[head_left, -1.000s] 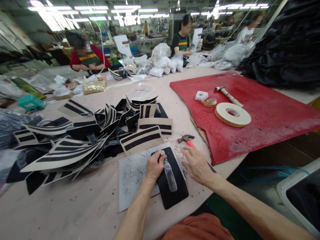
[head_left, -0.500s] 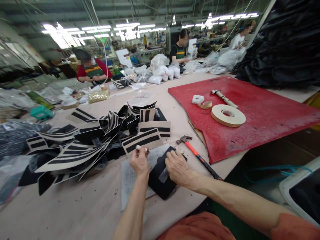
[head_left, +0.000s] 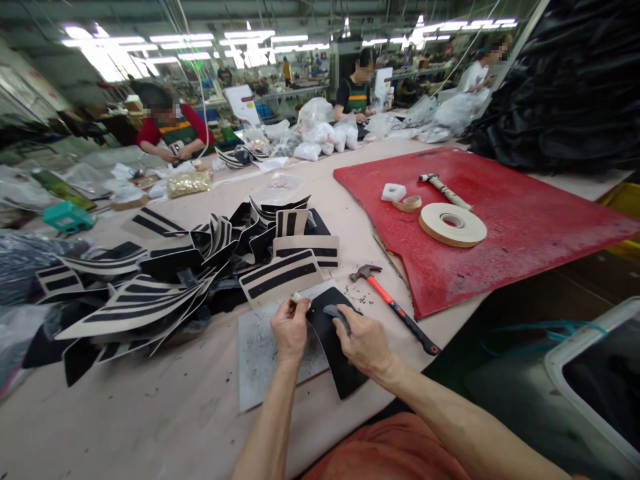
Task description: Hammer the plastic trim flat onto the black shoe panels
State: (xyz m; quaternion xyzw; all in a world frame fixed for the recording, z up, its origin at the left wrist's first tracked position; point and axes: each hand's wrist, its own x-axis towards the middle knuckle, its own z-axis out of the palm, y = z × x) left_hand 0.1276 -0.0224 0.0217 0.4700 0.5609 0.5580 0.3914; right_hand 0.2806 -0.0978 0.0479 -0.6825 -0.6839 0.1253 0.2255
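On my head feed: left hand [head_left: 290,330] is nearly closed, thumb and fingertips pinching a small white piece [head_left: 301,300] above the grey board [head_left: 255,360]. Right hand [head_left: 365,340] is half curled, fingers at a greyish plastic strip [head_left: 334,311]. Can't tell if they're closed on it; the palm side is hidden from me.

Black panel [head_left: 347,380] is under the right hand, tilted, partly over the board's right side, its lower end reaching past the board's edge. Its upper left edge is just beside the left fingertips; contact unclear.

Claw hammer [head_left: 385,300] lies on the table [head_left: 175,427] to the right of the panel, head pointing away from me, black specks [head_left: 363,295] near it. I have a messy pile of striped panels [head_left: 135,303] left of the board.

Red mat [head_left: 540,213] to the right carries a large tape roll [head_left: 431,223], a small tape roll [head_left: 411,202], a white block [head_left: 393,192] and a second hammer [head_left: 453,195]. Co-worker in red sleeves [head_left: 196,123] sits across the table, far left.
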